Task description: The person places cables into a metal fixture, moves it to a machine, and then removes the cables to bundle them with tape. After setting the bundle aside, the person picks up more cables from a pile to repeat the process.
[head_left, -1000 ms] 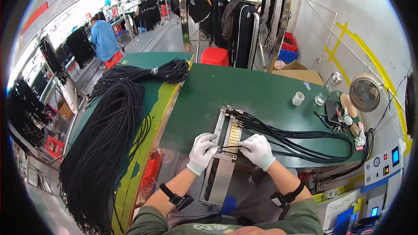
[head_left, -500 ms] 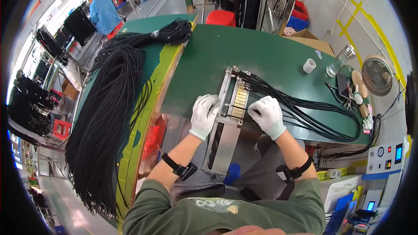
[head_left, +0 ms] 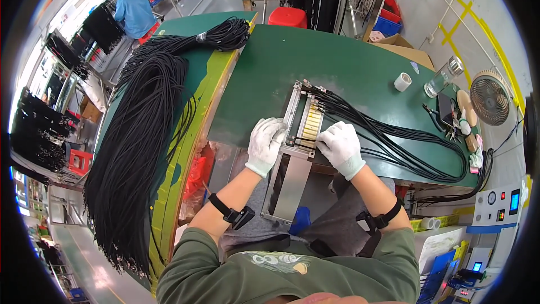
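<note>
My left hand (head_left: 266, 145), in a white glove, is at the left side of a metal fixture (head_left: 288, 183), its fingers drawn together. Whatever its fingertips may hold is hidden. My gloved right hand (head_left: 340, 147) pinches a black cable (head_left: 305, 144) at the fixture's right side; this cable lies across the fixture's near end, between the two hands. Pale yellow slotted blocks (head_left: 311, 124) form a row along the fixture. From its far end a bundle of black cables (head_left: 388, 131) fans out and loops to the right over the table.
The green table (head_left: 264, 62) carries a large heap of black cables (head_left: 140, 135) on the left. At the right stand a white roll (head_left: 403, 82), a glass bottle (head_left: 442, 79), hand tools (head_left: 450, 129) and a small fan (head_left: 488, 98). A person in blue (head_left: 135, 12) sits far left.
My right hand has come slightly left and up, closer to the fixture, with its fingers closing on the cable. My left hand has shifted slightly up beside the fixture.
</note>
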A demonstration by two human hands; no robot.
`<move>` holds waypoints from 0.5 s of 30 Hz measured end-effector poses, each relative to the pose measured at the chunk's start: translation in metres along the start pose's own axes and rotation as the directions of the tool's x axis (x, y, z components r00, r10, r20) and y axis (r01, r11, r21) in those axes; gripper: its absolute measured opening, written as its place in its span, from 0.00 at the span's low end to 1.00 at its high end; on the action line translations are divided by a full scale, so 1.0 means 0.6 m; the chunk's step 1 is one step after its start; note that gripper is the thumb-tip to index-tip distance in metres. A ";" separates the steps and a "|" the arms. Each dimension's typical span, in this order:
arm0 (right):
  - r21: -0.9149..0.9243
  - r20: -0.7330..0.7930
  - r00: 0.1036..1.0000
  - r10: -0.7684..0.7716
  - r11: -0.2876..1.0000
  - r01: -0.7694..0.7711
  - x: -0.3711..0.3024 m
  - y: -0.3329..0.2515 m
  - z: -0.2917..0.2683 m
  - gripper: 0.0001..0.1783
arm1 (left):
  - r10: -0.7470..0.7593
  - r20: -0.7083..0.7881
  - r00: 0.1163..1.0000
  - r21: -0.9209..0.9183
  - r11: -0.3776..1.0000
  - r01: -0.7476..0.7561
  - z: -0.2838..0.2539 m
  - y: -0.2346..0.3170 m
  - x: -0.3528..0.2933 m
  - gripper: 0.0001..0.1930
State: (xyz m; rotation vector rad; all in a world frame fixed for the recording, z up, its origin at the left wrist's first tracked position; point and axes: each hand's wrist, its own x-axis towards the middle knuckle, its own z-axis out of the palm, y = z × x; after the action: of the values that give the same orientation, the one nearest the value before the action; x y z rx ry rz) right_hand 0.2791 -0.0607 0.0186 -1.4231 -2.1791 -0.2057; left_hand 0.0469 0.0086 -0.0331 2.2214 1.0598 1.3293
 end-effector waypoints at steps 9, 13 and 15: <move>-0.058 0.036 0.999 -0.001 0.998 0.004 0.015 -0.010 -0.005 0.06 | 0.175 0.181 0.968 0.131 0.971 -0.200 -0.018 0.045 0.025 0.17; -0.018 0.066 0.997 0.027 1.000 -0.025 0.004 0.015 0.003 0.08 | 0.230 0.327 0.917 0.187 0.935 -0.301 -0.012 0.054 0.022 0.16; 0.057 0.026 0.997 0.079 0.995 -0.080 0.007 0.035 0.001 0.09 | 0.253 0.319 0.914 0.197 0.925 -0.325 -0.011 0.052 0.019 0.15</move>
State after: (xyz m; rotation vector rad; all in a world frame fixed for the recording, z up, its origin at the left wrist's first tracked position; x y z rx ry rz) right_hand 0.2965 -0.0479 0.0170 -1.4833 -2.1247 -0.0972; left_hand 0.0576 -0.0041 -0.0035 2.7463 0.8472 0.9721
